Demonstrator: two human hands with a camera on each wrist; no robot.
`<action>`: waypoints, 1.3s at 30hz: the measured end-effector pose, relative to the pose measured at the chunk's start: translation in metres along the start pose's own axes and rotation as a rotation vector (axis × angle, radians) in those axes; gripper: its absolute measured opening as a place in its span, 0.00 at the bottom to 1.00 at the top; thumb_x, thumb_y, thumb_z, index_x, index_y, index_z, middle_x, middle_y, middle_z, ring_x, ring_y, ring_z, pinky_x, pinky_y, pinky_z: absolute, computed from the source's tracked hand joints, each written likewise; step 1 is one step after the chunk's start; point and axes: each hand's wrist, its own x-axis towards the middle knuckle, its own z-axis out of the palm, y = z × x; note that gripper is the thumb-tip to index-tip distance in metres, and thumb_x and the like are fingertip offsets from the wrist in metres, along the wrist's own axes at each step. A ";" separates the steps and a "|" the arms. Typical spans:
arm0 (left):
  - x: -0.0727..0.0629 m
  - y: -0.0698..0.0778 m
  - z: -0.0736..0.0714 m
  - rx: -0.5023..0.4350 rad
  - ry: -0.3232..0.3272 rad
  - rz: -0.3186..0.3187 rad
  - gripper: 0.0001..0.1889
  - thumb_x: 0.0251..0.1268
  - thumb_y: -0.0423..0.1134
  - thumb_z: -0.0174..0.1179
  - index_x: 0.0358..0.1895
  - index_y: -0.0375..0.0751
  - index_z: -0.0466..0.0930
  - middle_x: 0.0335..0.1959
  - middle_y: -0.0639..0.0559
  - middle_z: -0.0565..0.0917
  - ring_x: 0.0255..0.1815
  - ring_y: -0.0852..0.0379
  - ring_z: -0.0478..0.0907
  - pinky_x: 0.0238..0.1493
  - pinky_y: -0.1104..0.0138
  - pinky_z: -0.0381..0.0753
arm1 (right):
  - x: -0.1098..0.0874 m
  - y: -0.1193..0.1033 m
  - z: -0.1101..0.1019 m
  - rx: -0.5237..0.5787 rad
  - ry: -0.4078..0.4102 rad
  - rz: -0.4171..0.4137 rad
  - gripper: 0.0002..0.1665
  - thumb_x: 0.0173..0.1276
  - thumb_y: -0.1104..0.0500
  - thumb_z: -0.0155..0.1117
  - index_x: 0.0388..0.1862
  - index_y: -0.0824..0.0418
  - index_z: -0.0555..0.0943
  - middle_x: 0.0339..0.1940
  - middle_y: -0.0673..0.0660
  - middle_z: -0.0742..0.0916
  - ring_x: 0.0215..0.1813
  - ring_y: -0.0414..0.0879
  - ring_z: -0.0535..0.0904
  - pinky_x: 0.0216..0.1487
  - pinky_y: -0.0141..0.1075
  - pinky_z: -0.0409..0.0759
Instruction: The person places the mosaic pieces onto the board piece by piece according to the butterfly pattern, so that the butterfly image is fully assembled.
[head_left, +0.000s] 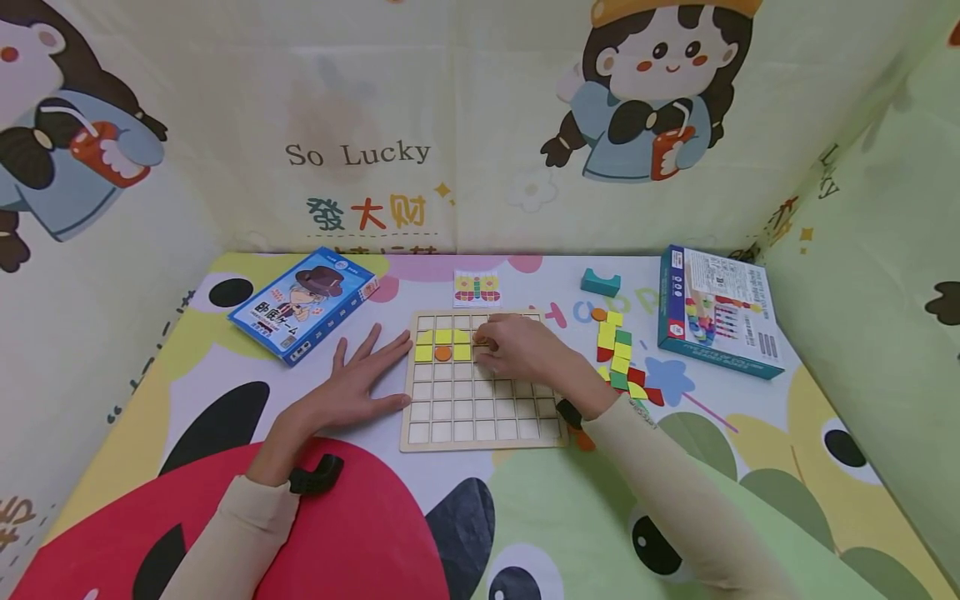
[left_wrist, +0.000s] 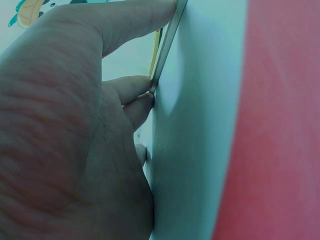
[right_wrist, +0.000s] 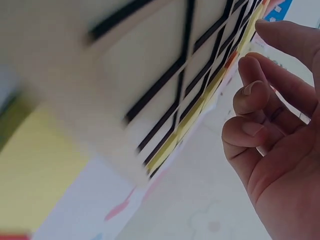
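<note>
A wooden grid board (head_left: 485,444) lies on the table with square cells. Several yellow tiles (head_left: 423,353) fill cells at its upper left, around one orange disc (head_left: 443,354). My left hand (head_left: 352,387) lies with spread, straight fingers along the board's left edge; in the left wrist view the fingertips of this hand (left_wrist: 85,125) meet the board's rim. Over the upper middle of the board is my right hand (head_left: 521,350), its fingers bent and its tips close to the cells beside the yellow tiles. I cannot tell whether its fingertips pinch a tile.
A small butterfly pattern card (head_left: 476,289) lies behind the board. Loose red, green, yellow and orange pieces (head_left: 621,352) are scattered to the right, partly behind my right forearm. A teal arch block (head_left: 601,282), a blue game box (head_left: 303,304) and another box (head_left: 720,312) stand farther back.
</note>
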 end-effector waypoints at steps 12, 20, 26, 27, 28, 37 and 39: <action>0.000 0.000 0.000 0.009 0.000 -0.001 0.51 0.64 0.65 0.65 0.87 0.55 0.52 0.90 0.50 0.52 0.91 0.36 0.29 0.81 0.28 0.17 | -0.045 0.060 -0.012 0.050 0.036 0.137 0.19 0.74 0.49 0.71 0.57 0.57 0.89 0.40 0.52 0.88 0.39 0.45 0.79 0.38 0.34 0.78; 0.000 0.001 0.000 0.008 -0.001 -0.006 0.51 0.64 0.65 0.65 0.87 0.55 0.52 0.90 0.50 0.52 0.91 0.36 0.29 0.80 0.28 0.17 | -0.080 0.113 -0.028 0.095 0.075 0.219 0.19 0.73 0.53 0.71 0.58 0.61 0.87 0.38 0.54 0.89 0.39 0.46 0.80 0.38 0.34 0.80; 0.000 0.001 0.000 0.010 -0.001 -0.005 0.51 0.64 0.64 0.65 0.87 0.55 0.52 0.90 0.50 0.52 0.91 0.36 0.30 0.80 0.28 0.17 | -0.102 0.139 -0.037 0.106 0.057 0.300 0.21 0.75 0.53 0.69 0.61 0.63 0.86 0.42 0.59 0.90 0.41 0.49 0.80 0.38 0.34 0.80; 0.000 0.001 -0.001 0.009 -0.001 -0.006 0.51 0.64 0.64 0.65 0.87 0.55 0.52 0.90 0.50 0.52 0.91 0.36 0.30 0.81 0.28 0.17 | -0.105 0.142 -0.038 0.108 0.053 0.308 0.21 0.75 0.54 0.69 0.61 0.64 0.86 0.43 0.59 0.90 0.41 0.49 0.80 0.38 0.35 0.80; 0.000 0.001 -0.001 0.010 -0.002 -0.006 0.52 0.64 0.64 0.65 0.87 0.55 0.52 0.90 0.50 0.52 0.91 0.36 0.30 0.80 0.28 0.17 | -0.108 0.145 -0.039 0.111 0.047 0.313 0.21 0.75 0.54 0.69 0.61 0.64 0.86 0.43 0.60 0.89 0.41 0.50 0.80 0.38 0.35 0.79; -0.001 0.001 0.000 0.012 0.003 0.000 0.52 0.64 0.64 0.65 0.87 0.55 0.52 0.90 0.50 0.52 0.91 0.36 0.30 0.81 0.28 0.18 | -0.116 0.154 -0.046 0.112 0.001 0.361 0.23 0.73 0.55 0.69 0.62 0.67 0.85 0.43 0.61 0.90 0.40 0.49 0.80 0.38 0.35 0.80; -0.001 0.002 0.000 0.013 0.003 -0.002 0.52 0.64 0.64 0.65 0.87 0.55 0.52 0.90 0.50 0.52 0.91 0.36 0.30 0.81 0.28 0.18 | -0.116 0.154 -0.047 0.106 -0.012 0.372 0.23 0.73 0.56 0.68 0.61 0.68 0.85 0.43 0.63 0.90 0.39 0.49 0.81 0.39 0.36 0.82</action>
